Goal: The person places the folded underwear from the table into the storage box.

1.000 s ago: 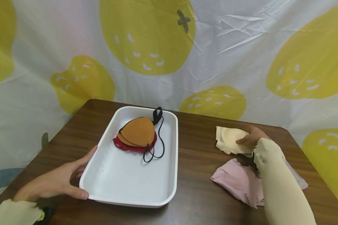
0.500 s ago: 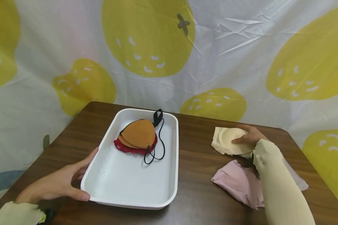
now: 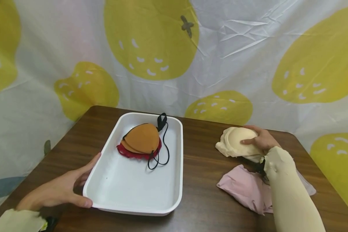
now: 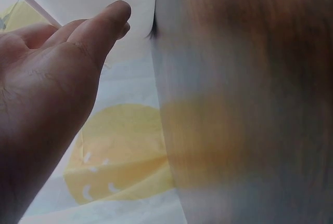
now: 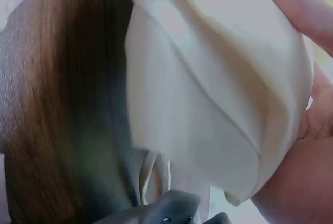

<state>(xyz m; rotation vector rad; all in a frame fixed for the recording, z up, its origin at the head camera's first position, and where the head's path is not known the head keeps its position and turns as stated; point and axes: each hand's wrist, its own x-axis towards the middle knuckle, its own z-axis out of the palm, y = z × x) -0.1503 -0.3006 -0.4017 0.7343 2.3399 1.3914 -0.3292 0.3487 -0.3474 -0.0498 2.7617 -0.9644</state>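
Observation:
A cream bra (image 3: 237,141) with moulded cups is at the table's back right, its cups stacked. My right hand (image 3: 262,140) grips it from the right side, thumb over the cup; in the right wrist view the cream bra (image 5: 208,83) fills the palm side. My left hand (image 3: 59,188) touches the left side of a white tray (image 3: 178,180), thumb at its near left corner and fingers spread along the wall. Inside the tray lies an orange-brown bra (image 3: 143,138) with black straps, on top of a red bra (image 3: 130,154) with a ruffled edge.
A folded pink bra (image 3: 246,188) lies on the brown wooden table (image 3: 200,193) in front of my right hand. A pale lilac piece of fabric (image 3: 307,185) shows past my right forearm. A lemon-print curtain (image 3: 214,64) hangs behind the table.
My right hand has lifted and turned the cream bra slightly, its rounded cup now showing more and its flat edge gathered in. The left hand and tray have stayed in place.

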